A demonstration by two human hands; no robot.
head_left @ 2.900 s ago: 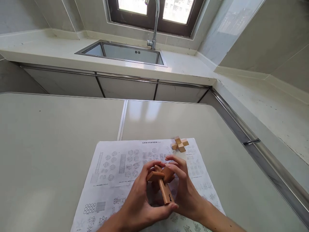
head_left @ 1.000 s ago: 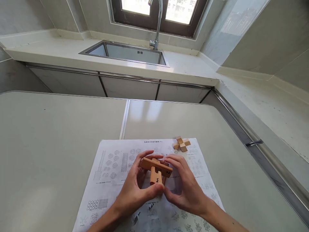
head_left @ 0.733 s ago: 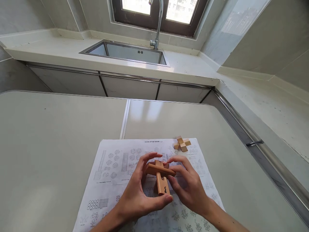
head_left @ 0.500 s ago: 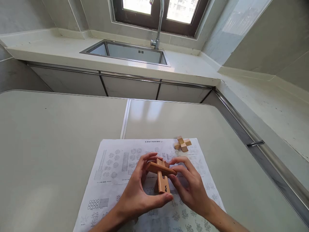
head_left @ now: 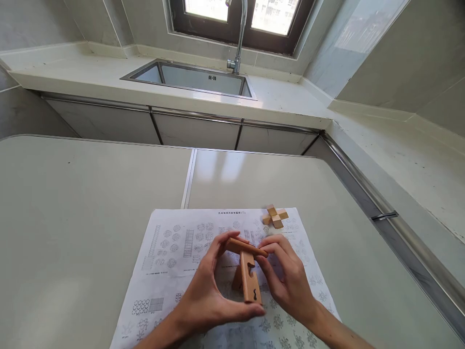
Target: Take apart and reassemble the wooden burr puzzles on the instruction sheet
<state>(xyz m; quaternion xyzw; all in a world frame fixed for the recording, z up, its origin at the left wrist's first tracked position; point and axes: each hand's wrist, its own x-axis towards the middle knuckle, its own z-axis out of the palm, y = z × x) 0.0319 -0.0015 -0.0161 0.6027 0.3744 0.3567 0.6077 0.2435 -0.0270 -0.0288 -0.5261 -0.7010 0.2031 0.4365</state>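
Reddish-brown notched wooden pieces [head_left: 250, 278] are held together above the printed sheet [head_left: 160, 286]. One long piece crosses over the far end of an upright-lying piece that has a notch and a dark mark near its lower end. My left hand [head_left: 209, 286] wraps round the pieces, its thumb under the marked end and its fingers at the far left. The fingertips of my right hand [head_left: 288, 271] pinch the right end of the crossing piece. Beyond them, a pale wooden cross-shaped puzzle [head_left: 275, 216] rests on the sheet's top right corner.
The sheet lies on a pale table [head_left: 72, 218] with a white seam strip [head_left: 189, 179]. Behind the table stand a counter [head_left: 283, 99] with a sink [head_left: 199, 77], a faucet [head_left: 238, 43] and cabinets. Another counter runs along the right.
The crossing piece has shifted toward the far end of the marked piece, showing more of its notch. The marked end has moved slightly nearer and right, along with my left thumb.
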